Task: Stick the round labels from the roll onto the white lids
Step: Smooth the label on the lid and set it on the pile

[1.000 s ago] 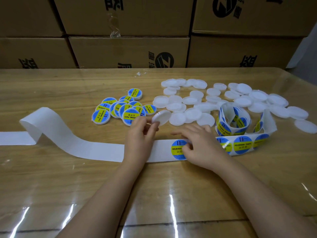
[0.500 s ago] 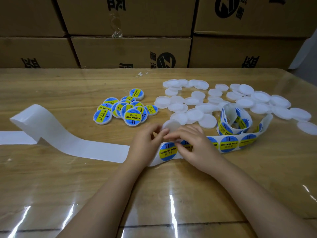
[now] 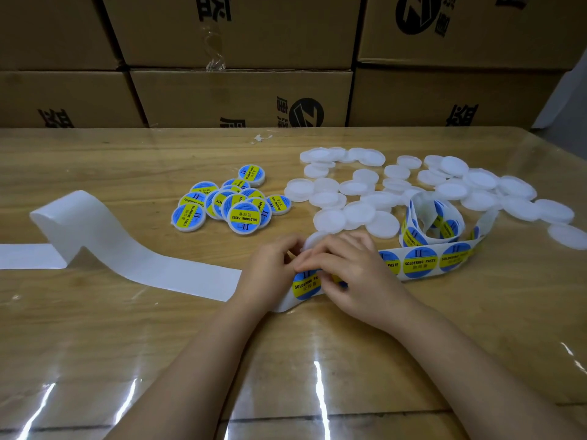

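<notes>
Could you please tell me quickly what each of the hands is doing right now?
Left hand: holds a white lid in its fingertips.
Right hand: fingers curled, pinching the leading round label on the label strip.

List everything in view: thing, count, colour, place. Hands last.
cardboard boxes: at least six, brown, stacked behind the table
table: one, wood under clear film, across the foreground
labelled lids: about a dozen, blue and yellow on white, heap left of centre
blank lids: dozens, white, spread centre to right
label strip: one, blue-and-yellow labels on white backing, looped at right, running to the hands
empty backing: one, white, trailing left with a fold
white scrap: one, white, far table edge
held lid: one, white, edge showing between the hands
left hand: one, grips the held lid
right hand: one, fingers curled over the label strip
</notes>
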